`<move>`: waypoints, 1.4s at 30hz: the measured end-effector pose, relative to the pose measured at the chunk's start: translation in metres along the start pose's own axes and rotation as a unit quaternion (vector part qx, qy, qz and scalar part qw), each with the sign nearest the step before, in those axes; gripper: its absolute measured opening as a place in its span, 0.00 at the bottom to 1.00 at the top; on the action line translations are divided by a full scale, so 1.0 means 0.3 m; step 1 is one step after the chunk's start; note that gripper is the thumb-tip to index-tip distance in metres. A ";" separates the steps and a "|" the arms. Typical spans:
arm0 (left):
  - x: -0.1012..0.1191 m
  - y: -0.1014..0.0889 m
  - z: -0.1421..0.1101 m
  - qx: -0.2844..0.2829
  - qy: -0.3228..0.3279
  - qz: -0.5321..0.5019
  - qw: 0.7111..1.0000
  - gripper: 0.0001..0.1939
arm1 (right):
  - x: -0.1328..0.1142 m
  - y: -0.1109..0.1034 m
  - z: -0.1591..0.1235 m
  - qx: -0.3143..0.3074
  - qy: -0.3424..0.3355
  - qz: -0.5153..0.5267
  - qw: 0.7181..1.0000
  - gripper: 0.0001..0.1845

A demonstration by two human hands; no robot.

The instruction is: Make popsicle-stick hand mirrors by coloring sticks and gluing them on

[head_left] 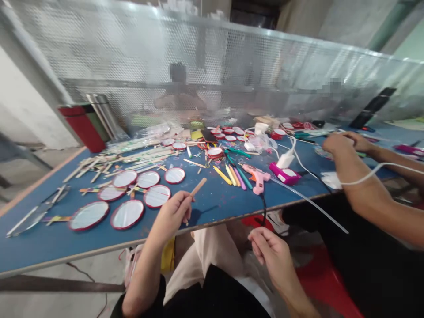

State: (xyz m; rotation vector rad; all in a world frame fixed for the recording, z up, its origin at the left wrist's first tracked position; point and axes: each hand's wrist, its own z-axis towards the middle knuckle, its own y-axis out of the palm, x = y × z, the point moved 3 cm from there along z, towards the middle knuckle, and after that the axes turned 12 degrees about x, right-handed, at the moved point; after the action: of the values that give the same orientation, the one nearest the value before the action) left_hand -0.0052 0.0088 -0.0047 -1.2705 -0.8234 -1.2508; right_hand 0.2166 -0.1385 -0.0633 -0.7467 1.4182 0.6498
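Observation:
My left hand (172,213) is closed around a flat wooden craft stick (199,187), which points up and to the right above the table's front edge. Over my lap, my right hand (270,251) is closed in a pinch; anything between its fingertips is too small to make out. Left of my left hand lie several round white discs with red rims (127,214), some attached to coloured sticks. A pink glue gun (257,177) rests on the table ahead of my right hand, with a long clear glue stick (311,206) extending past the table edge.
Markers (222,175) and teal-handled pliers (239,153) lie mid-table. A purple power block (285,173) with white cables sits to the right. Loose sticks (99,167) and a red flask (81,128) are at left. A co-worker's arms (364,185) reach in from the right.

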 end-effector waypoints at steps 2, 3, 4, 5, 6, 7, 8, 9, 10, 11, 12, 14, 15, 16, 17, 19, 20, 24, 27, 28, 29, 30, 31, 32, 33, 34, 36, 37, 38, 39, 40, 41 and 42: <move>-0.002 0.002 -0.001 0.000 0.001 0.000 1.000 0.11 | -0.069 0.071 0.017 -0.036 -0.052 0.001 0.998 0.21; -0.004 0.003 -0.002 -0.002 0.002 -0.001 1.000 0.11 | -0.105 0.109 0.030 -0.046 -0.075 0.007 0.996 0.20; -0.007 0.004 -0.003 -0.002 0.002 -0.002 1.000 0.11 | -0.141 0.148 0.045 -0.052 -0.092 0.014 0.994 0.19; -0.011 0.005 -0.004 -0.003 0.002 -0.003 1.000 0.12 | -0.173 0.189 0.063 -0.061 -0.101 0.026 0.993 0.18; -0.015 0.006 -0.004 -0.003 0.002 -0.005 1.000 0.12 | -0.200 0.230 0.083 -0.070 -0.105 0.040 0.991 0.18; -0.019 0.008 -0.005 -0.006 0.003 -0.008 1.000 0.12 | -0.222 0.271 0.104 -0.079 -0.095 0.057 0.991 0.19; -0.024 0.009 -0.004 -0.008 0.003 -0.011 1.000 0.12 | -0.238 0.310 0.124 -0.090 -0.078 0.082 0.989 0.21; -0.028 0.010 -0.004 -0.010 0.003 -0.015 1.000 0.12 | -0.248 0.347 0.142 -0.109 -0.054 0.109 0.986 0.24; -0.032 0.010 -0.003 -0.014 0.002 -0.017 1.000 0.13 | -0.254 0.381 0.158 -0.130 -0.031 0.133 0.982 0.25; -0.034 0.010 -0.002 -0.019 0.002 -0.019 1.000 0.13 | -0.257 0.409 0.171 -0.146 -0.016 0.146 0.978 0.24; -0.036 0.010 -0.002 -0.026 0.000 -0.020 0.999 0.14 | -0.258 0.431 0.182 -0.159 -0.005 0.153 0.975 0.23; -0.037 0.008 -0.002 -0.040 -0.006 -0.021 0.999 0.14 | -0.257 0.457 0.205 -0.165 0.002 0.152 0.975 0.20; -0.036 0.007 -0.002 -0.049 -0.008 -0.017 0.999 0.15 | -0.255 0.462 0.218 -0.158 0.002 0.153 0.976 0.20; -0.035 0.006 -0.002 -0.060 -0.007 -0.008 0.998 0.15 | -0.255 0.461 0.233 -0.145 0.001 0.156 0.977 0.19; -0.034 0.006 -0.003 -0.071 -0.004 0.007 0.997 0.15 | -0.255 0.456 0.248 -0.127 -0.004 0.161 0.979 0.20; -0.034 0.006 -0.003 -0.090 0.006 0.039 0.995 0.17 | -0.259 0.442 0.275 -0.091 -0.022 0.166 0.982 0.20; -0.037 0.007 -0.003 -0.095 0.002 0.044 0.994 0.17 | -0.262 0.436 0.283 -0.082 -0.031 0.163 0.983 0.20; -0.048 0.012 0.002 -0.092 -0.014 0.040 0.995 0.14 | -0.267 0.450 0.264 -0.126 -0.051 0.100 0.986 0.19; -0.049 0.016 0.006 -0.091 0.008 0.073 0.993 0.13 | -0.265 0.479 0.238 -0.167 -0.057 0.046 0.983 0.19; -0.049 0.017 0.006 -0.091 0.012 0.085 0.992 0.13 | -0.265 0.486 0.236 -0.178 -0.059 0.028 0.982 0.20; -0.049 0.017 0.007 -0.089 0.012 0.094 0.992 0.13 | -0.264 0.489 0.238 -0.188 -0.063 0.008 0.980 0.21; -0.049 0.017 0.007 -0.087 0.009 0.099 0.991 0.13 | -0.263 0.489 0.246 -0.195 -0.070 -0.014 0.978 0.22; -0.049 0.016 0.007 -0.084 0.007 0.101 0.991 0.13 | -0.263 0.484 0.260 -0.195 -0.078 -0.036 0.977 0.23; -0.047 0.015 0.007 -0.078 0.009 0.104 0.991 0.13 | -0.264 0.472 0.278 -0.187 -0.089 -0.059 0.976 0.24; -0.046 0.015 0.007 -0.079 0.005 0.107 0.991 0.13 | -0.267 0.454 0.300 -0.169 -0.103 -0.083 0.977 0.24; -0.045 0.015 0.006 -0.083 0.003 0.108 0.991 0.13 | -0.271 0.430 0.326 -0.140 -0.120 -0.108 0.977 0.24; -0.044 0.015 0.005 -0.084 0.000 0.116 0.990 0.13 | -0.286 0.366 0.381 -0.057 -0.157 -0.167 0.972 0.23; -0.044 0.015 0.005 -0.085 0.000 0.121 0.989 0.14 | -0.297 0.329 0.408 -0.010 -0.176 -0.201 0.964 0.22; -0.045 0.015 0.005 -0.085 0.000 0.126 0.988 0.14 | -0.308 0.291 0.432 0.036 -0.192 -0.238 0.951 0.21; -0.045 0.015 0.005 -0.084 0.001 0.131 0.988 0.14 | -0.319 0.257 0.453 0.077 -0.206 -0.279 0.935 0.20; -0.046 0.016 0.006 -0.083 0.006 0.136 0.987 0.15 | -0.328 0.228 0.469 0.110 -0.218 -0.321 0.915 0.18; -0.045 0.016 0.007 -0.079 0.013 0.140 0.987 0.15 | -0.335 0.206 0.482 0.131 -0.227 -0.362 0.894 0.16; -0.045 0.016 0.008 -0.074 0.020 0.143 0.987 0.15 | -0.339 0.193 0.491 0.141 -0.236 -0.403 0.873 0.14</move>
State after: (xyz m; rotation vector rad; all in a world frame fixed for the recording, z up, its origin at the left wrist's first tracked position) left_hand -0.0027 0.0134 -0.0183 -1.4217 -0.5059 -1.1162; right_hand 0.2571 0.0169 0.0350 -0.7920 0.6249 -0.0465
